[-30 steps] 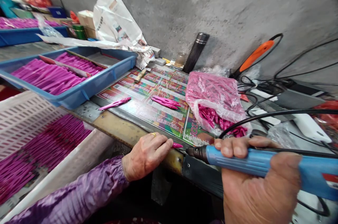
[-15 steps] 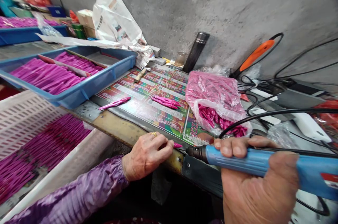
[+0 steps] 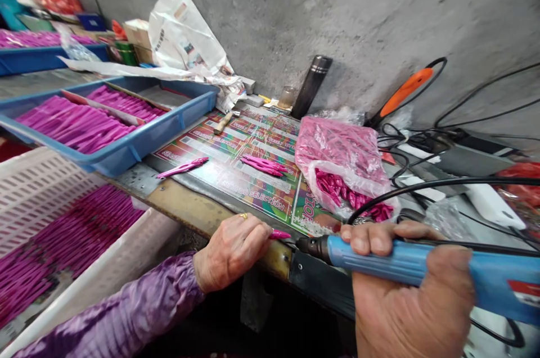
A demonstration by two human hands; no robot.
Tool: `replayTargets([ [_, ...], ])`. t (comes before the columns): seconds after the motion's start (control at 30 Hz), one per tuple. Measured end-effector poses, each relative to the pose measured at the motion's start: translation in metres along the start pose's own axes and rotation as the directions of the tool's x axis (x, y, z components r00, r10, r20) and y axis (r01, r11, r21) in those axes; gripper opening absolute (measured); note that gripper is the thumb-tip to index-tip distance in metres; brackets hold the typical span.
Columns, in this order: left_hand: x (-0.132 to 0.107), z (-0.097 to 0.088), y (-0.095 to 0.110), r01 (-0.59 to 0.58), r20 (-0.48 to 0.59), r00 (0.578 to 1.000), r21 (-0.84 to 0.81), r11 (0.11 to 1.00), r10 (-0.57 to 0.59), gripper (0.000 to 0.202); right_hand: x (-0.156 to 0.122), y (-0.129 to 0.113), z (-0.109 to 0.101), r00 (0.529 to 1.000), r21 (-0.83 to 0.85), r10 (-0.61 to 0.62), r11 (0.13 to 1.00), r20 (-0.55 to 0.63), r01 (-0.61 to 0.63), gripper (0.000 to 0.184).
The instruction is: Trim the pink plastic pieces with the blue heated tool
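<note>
My left hand (image 3: 236,251), in a purple sleeve, is closed at the table's front edge on a slim pink pointed piece (image 3: 280,234). Only the tip of that piece shows past my fingers. A blue electric screwdriver (image 3: 400,265) lies in the grip of my right hand (image 3: 409,307), its black nose aimed left at the pink tip. A small gap seems to part the two. Behind my hands, a few slim pink pieces (image 3: 264,165) lie on a printed sheet (image 3: 253,192), and more pink pieces (image 3: 183,167) rest to the left.
A blue divided tray (image 3: 122,158) of pink pieces stands left, above a white basket (image 3: 105,262) holding more. An open plastic bag (image 3: 341,144) of pink parts sits right. A small hammer (image 3: 223,122), a dark flask (image 3: 311,85) and an orange-handled tool (image 3: 406,91) are behind; black cables (image 3: 422,184) cross the right.
A little more of the pink tip shows past my left fingers. The screwdriver stays almost in place, and the view has shifted slightly.
</note>
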State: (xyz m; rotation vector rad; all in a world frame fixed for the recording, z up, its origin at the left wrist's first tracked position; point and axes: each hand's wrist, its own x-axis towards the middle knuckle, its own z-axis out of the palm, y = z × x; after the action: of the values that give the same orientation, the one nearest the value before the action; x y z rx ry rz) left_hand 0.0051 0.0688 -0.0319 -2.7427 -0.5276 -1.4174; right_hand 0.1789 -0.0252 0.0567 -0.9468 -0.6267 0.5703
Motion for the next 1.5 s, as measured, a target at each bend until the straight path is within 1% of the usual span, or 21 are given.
replayTargets([
  [0.07,-0.001,0.001,-0.001,-0.006,0.002,1.0,0.027,1.0,0.006,0.009,0.0,0.0,0.0,1.0,-0.004,0.0,1.0,0.003,0.0,0.032],
  [0.13,-0.002,0.002,-0.002,-0.035,0.004,0.999,0.056,0.998,0.035,0.014,0.0,0.0,0.0,1.0,-0.005,-0.003,1.0,0.003,0.003,0.032],
  [0.2,-0.002,0.002,-0.002,-0.054,0.012,0.999,0.071,0.996,0.053,0.014,0.0,0.0,0.001,1.0,-0.004,-0.011,1.0,0.0,0.011,0.031],
  [0.3,0.0,0.0,-0.002,-0.049,0.034,0.998,0.075,0.996,0.047,0.012,0.0,0.0,0.001,1.0,-0.005,-0.015,1.0,0.005,0.015,0.03],
  [0.43,0.002,-0.001,-0.002,-0.039,0.061,0.998,0.063,0.997,0.035,0.017,0.0,0.0,0.001,1.0,0.003,-0.02,1.0,0.014,0.02,0.031],
  [0.63,-0.001,0.001,-0.003,-0.03,-0.011,0.999,0.02,0.999,0.031,0.012,-0.001,-0.002,0.001,1.0,0.004,-0.014,1.0,0.021,0.014,0.031],
  [0.77,-0.001,0.001,-0.003,-0.051,-0.024,0.998,0.015,0.999,0.052,0.012,0.0,-0.004,0.002,1.0,0.002,-0.008,1.0,0.019,0.008,0.029],
  [0.83,-0.001,0.001,-0.003,-0.058,-0.015,0.998,0.024,0.998,0.058,0.013,0.0,-0.004,0.002,1.0,0.002,-0.015,1.0,0.02,0.015,0.03],
  [0.97,-0.001,-0.001,-0.003,-0.053,0.049,0.998,0.074,0.996,0.05,0.015,0.001,-0.003,0.0,0.999,0.014,-0.025,1.0,0.024,0.025,0.029],
  [1.03,0.0,-0.001,-0.002,-0.05,0.064,0.997,0.088,0.995,0.045,0.015,0.0,-0.002,-0.001,0.999,0.018,-0.025,1.0,0.026,0.024,0.028],
  [1.2,0.002,-0.001,-0.001,-0.024,0.054,0.998,0.069,0.997,0.02,0.016,0.0,-0.005,-0.004,1.0,0.042,-0.003,0.999,0.025,0.002,0.031],
  [1.3,0.001,-0.001,-0.001,-0.022,0.018,1.0,0.041,0.999,0.021,0.013,0.001,-0.01,-0.002,1.0,0.064,0.01,0.998,0.027,-0.012,0.037],
  [1.4,0.001,0.0,0.0,-0.029,-0.006,1.0,0.027,0.999,0.029,0.01,0.003,-0.013,0.004,0.999,0.073,-0.03,0.997,0.018,0.028,0.045],
  [1.5,0.001,0.0,0.0,-0.02,-0.009,1.0,-0.007,1.0,0.02,0.008,0.005,-0.011,0.011,0.998,0.068,-0.066,0.996,0.009,0.066,0.047],
])
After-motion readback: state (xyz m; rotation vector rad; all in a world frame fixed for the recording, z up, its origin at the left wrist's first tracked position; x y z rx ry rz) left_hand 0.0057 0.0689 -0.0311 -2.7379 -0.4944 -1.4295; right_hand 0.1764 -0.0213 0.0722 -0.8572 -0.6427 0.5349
